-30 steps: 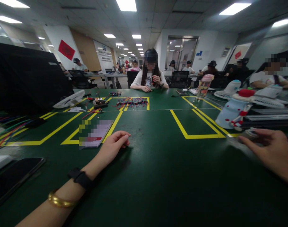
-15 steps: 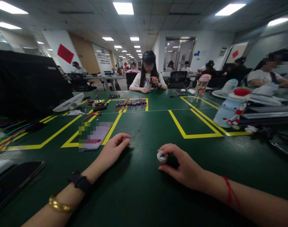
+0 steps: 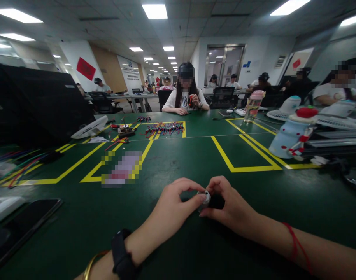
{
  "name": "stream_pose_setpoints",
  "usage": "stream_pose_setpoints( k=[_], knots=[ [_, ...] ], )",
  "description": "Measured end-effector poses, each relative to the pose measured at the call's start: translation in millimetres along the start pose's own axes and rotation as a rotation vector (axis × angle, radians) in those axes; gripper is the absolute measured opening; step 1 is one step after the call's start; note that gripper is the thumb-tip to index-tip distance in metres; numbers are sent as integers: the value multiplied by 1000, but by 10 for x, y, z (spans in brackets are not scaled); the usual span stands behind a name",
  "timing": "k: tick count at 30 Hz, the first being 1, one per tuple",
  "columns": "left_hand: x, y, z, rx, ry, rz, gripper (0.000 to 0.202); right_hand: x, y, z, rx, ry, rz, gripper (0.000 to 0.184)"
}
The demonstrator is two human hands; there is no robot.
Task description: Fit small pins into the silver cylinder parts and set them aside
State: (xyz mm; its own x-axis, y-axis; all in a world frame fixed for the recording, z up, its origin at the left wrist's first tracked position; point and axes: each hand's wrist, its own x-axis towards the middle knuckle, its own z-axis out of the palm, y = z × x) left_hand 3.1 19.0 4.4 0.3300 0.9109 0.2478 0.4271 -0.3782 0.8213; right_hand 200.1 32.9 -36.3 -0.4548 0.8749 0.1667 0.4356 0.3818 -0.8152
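A small silver metal cylinder [image 3: 206, 199], with dark holes in its top and the look of a small motor, stands just above or on the green table [image 3: 178, 163]. My right hand [image 3: 233, 206] grips its side between thumb and fingers. From the other side my left hand [image 3: 173, 202] pinches at its top edge with thumb and fingertips. The fingers cover part of the cylinder, so whether a smaller part sits between the left fingertips cannot be seen.
Yellow tape [image 3: 256, 169] marks areas on the table. A bundle of coloured wires [image 3: 166, 129] lies farther back. On the left are a dark phone [image 3: 26, 221] and a black monitor [image 3: 40, 105]; a blue bottle [image 3: 288, 138] stands right. A person [image 3: 185, 97] sits opposite.
My left hand has come right across the table and now has its fingertips on the silver cylinder. The right hand keeps its grip on it.
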Motion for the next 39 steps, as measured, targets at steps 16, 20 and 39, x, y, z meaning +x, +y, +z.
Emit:
stream_pose_setpoints(
  k=[16,20,39],
  knots=[
    [28,-60,-216,-794,125,-296,10,-33,-97,-41,-137,-86,-35,47],
    [31,-131,-223,-1150,72,-425,9,-37,-80,-34,-179,-79,-51,50],
    [-55,-360,-167,377,-202,137,16,-37,-92,-46,-196,-91,-104,48]
  ],
)
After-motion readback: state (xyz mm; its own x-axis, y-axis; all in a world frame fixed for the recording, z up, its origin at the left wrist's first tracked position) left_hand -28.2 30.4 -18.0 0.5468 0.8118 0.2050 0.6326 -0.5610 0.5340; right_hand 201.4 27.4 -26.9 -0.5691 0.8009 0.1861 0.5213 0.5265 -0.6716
